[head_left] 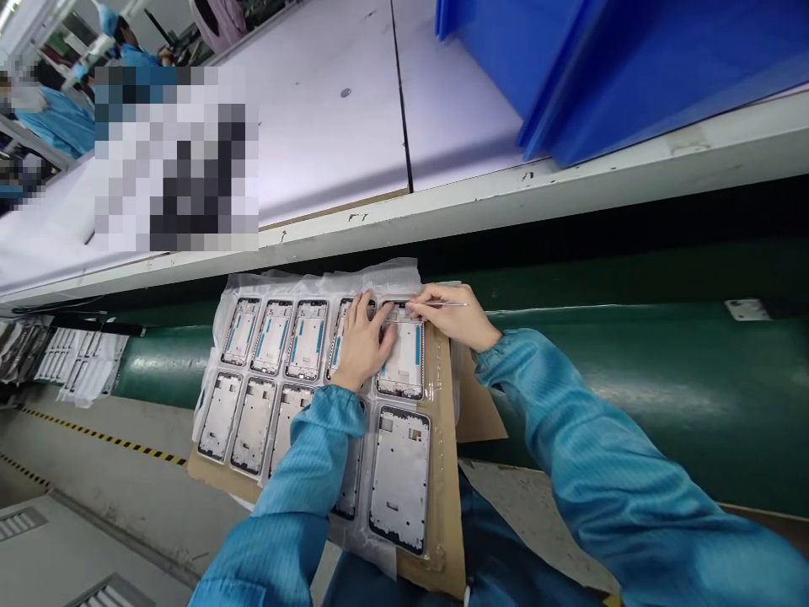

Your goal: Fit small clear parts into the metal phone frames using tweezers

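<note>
Worked below the edge of a long white table [334, 101], above a green surface [632, 354], with a blue bin [607, 76] overhead. Faced a sheet of cardboard [446, 472], its near edge over dark trousers [493, 539], bearing translucent film [385, 274] and two rows of metal frames [398, 489]. Bent to the upper-right frame [404, 358], lying at the far right corner of the layout. Rested the left hand [363, 346], fingers apart and gripping nothing, across that frame's left edge and the one beside it. Clamped the right hand [458, 320] on a thin metal tool [442, 303] at the frame's top end. Could not tell contact between tip and metal. Risked scratching the frame through a slip or too hard a push; risked shifting other frames through a dragging sleeve [329, 421]; risked tipping everything through uneven pressure on the cardboard's near edge.
</note>
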{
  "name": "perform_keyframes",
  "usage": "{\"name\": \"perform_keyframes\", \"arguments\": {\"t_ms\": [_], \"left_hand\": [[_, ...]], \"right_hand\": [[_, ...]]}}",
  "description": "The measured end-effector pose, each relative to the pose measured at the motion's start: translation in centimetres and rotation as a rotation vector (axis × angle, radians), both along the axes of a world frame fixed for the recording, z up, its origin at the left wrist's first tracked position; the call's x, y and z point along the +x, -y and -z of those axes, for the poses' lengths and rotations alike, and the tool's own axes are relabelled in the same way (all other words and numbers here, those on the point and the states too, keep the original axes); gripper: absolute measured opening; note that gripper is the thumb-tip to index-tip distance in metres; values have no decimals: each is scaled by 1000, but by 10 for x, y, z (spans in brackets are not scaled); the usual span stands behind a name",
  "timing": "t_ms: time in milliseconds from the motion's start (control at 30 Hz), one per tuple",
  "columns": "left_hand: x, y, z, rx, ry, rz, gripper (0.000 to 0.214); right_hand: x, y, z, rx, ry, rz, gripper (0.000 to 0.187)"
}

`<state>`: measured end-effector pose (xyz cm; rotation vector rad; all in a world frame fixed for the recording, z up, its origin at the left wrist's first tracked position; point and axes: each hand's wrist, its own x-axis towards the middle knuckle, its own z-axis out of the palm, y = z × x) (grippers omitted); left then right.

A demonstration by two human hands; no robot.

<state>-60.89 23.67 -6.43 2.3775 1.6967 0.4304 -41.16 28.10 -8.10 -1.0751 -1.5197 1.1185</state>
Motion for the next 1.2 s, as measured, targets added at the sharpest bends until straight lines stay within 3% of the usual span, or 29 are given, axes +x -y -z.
{"name": "perform_keyframes", "arguments": {"t_ms": [267, 433, 600, 833, 1100, 1200], "left_hand": [[7, 0, -5, 14, -185, -3, 43], [12, 0, -10, 15, -285, -9, 43], [18, -3, -17, 22, -349, -25, 42], [35, -11, -20, -6, -462, -64, 39], [33, -16, -16, 17, -338, -141, 37], [29, -16, -15, 55, -228, -146, 38]], "right_hand": [[-2, 5, 0, 54, 30, 79, 28], [-2, 5, 1, 119, 62, 55, 27], [3, 14, -2, 59, -46, 144, 26], [19, 70, -19, 23, -203, 334, 28], [32, 134, -50, 19, -252, 426, 30], [30, 166, -54, -24, -235, 490, 30]]}}
